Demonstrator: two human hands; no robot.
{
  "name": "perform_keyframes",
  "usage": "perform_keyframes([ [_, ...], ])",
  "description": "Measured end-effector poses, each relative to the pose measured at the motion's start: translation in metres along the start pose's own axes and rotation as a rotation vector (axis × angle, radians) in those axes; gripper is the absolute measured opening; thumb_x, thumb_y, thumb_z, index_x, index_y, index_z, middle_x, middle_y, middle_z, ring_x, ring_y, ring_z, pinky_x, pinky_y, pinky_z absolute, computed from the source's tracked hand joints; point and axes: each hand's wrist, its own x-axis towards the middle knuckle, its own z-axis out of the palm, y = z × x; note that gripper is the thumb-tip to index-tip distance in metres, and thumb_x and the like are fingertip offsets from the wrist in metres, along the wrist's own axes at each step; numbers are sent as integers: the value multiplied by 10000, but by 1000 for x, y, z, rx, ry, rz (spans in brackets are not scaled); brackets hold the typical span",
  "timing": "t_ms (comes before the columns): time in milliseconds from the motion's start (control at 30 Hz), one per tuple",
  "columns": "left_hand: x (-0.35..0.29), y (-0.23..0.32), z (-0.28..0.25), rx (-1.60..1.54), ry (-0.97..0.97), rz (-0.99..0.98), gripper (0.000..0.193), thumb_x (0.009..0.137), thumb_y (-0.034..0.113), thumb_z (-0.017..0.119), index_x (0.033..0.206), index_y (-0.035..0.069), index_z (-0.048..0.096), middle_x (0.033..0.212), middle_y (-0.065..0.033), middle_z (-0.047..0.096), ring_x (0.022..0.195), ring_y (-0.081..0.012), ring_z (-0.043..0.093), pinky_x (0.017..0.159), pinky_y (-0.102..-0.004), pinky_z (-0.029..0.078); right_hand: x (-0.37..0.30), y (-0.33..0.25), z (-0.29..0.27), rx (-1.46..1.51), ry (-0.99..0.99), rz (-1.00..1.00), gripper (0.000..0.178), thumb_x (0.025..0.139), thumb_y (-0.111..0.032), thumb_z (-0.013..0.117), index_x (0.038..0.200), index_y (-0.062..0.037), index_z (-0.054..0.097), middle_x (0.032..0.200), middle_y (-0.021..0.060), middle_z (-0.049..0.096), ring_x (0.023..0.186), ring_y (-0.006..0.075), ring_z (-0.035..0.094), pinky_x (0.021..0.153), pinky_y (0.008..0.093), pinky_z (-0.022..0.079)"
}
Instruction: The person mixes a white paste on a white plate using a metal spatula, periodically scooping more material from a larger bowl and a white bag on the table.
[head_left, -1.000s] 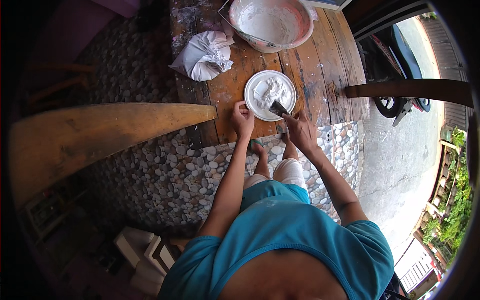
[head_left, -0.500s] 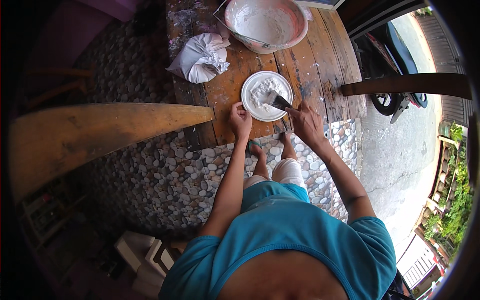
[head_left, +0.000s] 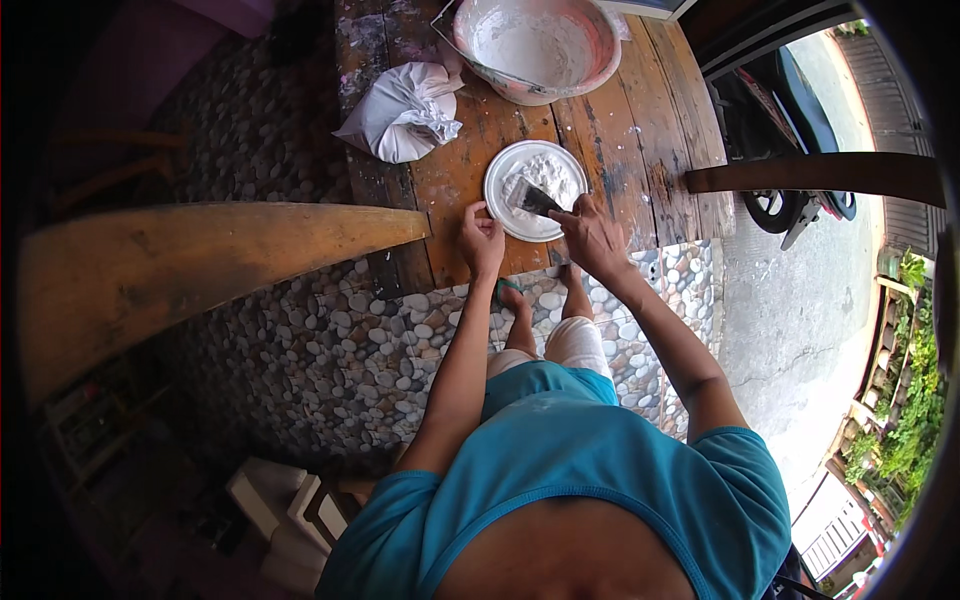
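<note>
A round white plate (head_left: 496,164) with a raised rim lies near the front edge of the wooden table. Thick white paste (head_left: 562,176) is heaped in it. My right hand (head_left: 596,238) grips a putty knife (head_left: 538,201), whose dark, paste-smeared blade dips into the left part of the paste. At the plate's left rim is my left hand (head_left: 482,241), fingers curled and closed on the edge.
A paste-smeared bucket (head_left: 600,70) with a wire handle stands at the table's back. Left of it sits a crumpled white bag (head_left: 400,115). Curved wooden pieces (head_left: 250,240) flank the table (head_left: 660,150). A motorbike (head_left: 790,130) is parked beyond, at the right.
My right hand has moved slightly left with the putty knife, and the blade has shifted left across the paste. My left hand stays at the plate's rim.
</note>
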Motion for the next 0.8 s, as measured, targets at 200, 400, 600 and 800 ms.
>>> perform_keyframes([
  [200,1,-3,-4,29,-2,-8,331,772,35,678,1087,79,590,691,-55,636,616,-168,625,588,-311,492,-4,11,-15,-8,28,-11,226,837,-112,641,1033,-177,733,882,123,588,767,304,645,603,397,512],
  [400,0,5,0,86,-57,27,349,804,-24,649,1136,32,558,738,-60,631,644,-133,644,573,-266,534,11,6,8,-36,13,15,238,853,-123,615,1056,-176,727,902,129,591,780,314,645,614,402,515],
  [600,1,-6,-5,19,-32,-6,369,803,-22,648,1157,34,558,738,-56,628,637,-126,635,570,-257,523,-31,28,-37,-39,-42,67,238,821,-113,637,1032,-166,733,876,118,591,765,300,640,631,390,511],
  [800,-1,7,1,65,11,42,383,787,-29,654,1154,28,559,742,-57,625,638,-129,620,575,-254,499,-36,47,-25,-18,16,146,233,806,-118,665,1024,-163,735,871,97,590,759,281,636,625,376,502],
])
